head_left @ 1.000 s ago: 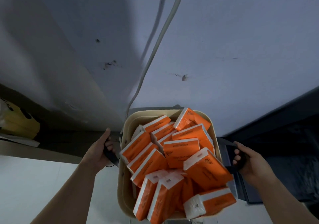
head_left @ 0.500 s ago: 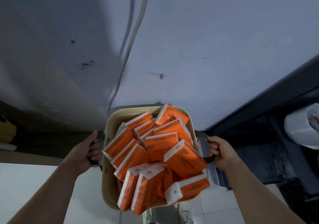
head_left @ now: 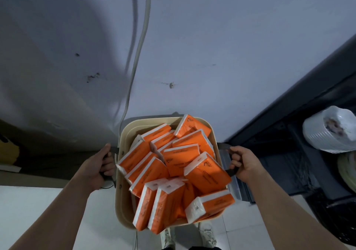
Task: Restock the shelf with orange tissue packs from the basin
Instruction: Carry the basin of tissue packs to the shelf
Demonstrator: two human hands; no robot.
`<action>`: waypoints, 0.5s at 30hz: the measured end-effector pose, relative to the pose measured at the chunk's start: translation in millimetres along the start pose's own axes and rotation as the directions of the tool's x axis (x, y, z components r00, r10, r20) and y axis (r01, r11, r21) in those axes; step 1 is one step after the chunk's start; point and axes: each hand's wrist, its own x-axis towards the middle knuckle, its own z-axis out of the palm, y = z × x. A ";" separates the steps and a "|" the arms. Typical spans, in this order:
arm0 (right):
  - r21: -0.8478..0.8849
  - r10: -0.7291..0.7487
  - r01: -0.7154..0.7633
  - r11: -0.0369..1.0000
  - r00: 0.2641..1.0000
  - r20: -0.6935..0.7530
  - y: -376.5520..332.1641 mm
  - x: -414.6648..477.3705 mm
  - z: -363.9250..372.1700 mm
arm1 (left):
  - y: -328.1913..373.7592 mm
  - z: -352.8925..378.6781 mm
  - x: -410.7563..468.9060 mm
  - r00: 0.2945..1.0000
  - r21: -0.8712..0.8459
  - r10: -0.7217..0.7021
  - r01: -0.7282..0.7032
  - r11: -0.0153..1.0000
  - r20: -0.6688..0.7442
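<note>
Two grips carry basin (head_left: 123, 201) | left grip (head_left: 96, 165) clamped on left handle (head_left: 114, 150) | right grip (head_left: 245, 163) clamped on right handle (head_left: 223, 146) | orange tissue packs (head_left: 181, 158) heaped inside

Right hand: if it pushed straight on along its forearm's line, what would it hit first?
The right hand grips the basin's dark right handle; straight beyond lies the basin's beige wall, then the heaped orange tissue packs, though depth is unclear.
</note>
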 end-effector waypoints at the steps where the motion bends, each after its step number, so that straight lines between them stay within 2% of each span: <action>1: 0.005 0.000 0.000 1.000 1.000 0.002 -1.7 -4.0 -3.6 | 0.9 2.9 -1.1 1.000 0.005 -0.002 0.002 1.000 0.011; 7: 0.069 -0.002 0.002 0.998 1.000 -0.008 -5.0 -30.5 -35.0 | 8.2 33.9 -13.4 0.993 0.056 0.043 -0.049 0.997 0.107; 15: 0.216 -0.006 0.026 0.976 0.996 -0.090 5.6 -63.6 -100.8 | 5.0 97.7 -18.9 0.977 0.177 -0.039 0.001 0.984 0.209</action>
